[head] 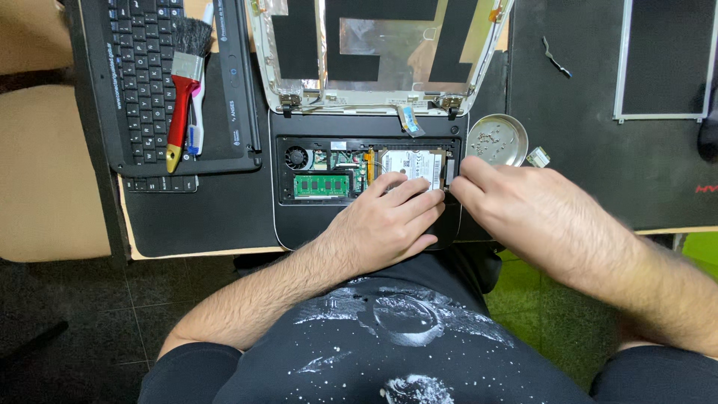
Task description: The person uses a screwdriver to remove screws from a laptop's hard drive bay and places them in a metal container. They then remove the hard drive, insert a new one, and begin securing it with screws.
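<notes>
An opened laptop base lies on the desk with its inner bay exposed: a fan, a green memory stick and a silver hard drive. My left hand rests flat on the base, fingers touching the drive's lower edge. My right hand reaches in from the right, fingertips at the drive's right edge by the bay wall. Neither hand clearly holds anything. The bare screen lid stands open behind the base.
A removed black keyboard lies at the left with a red-handled brush and a toothbrush on it. A round metal dish with small screws sits right of the base. A screen panel lies far right. A black mat covers the desk.
</notes>
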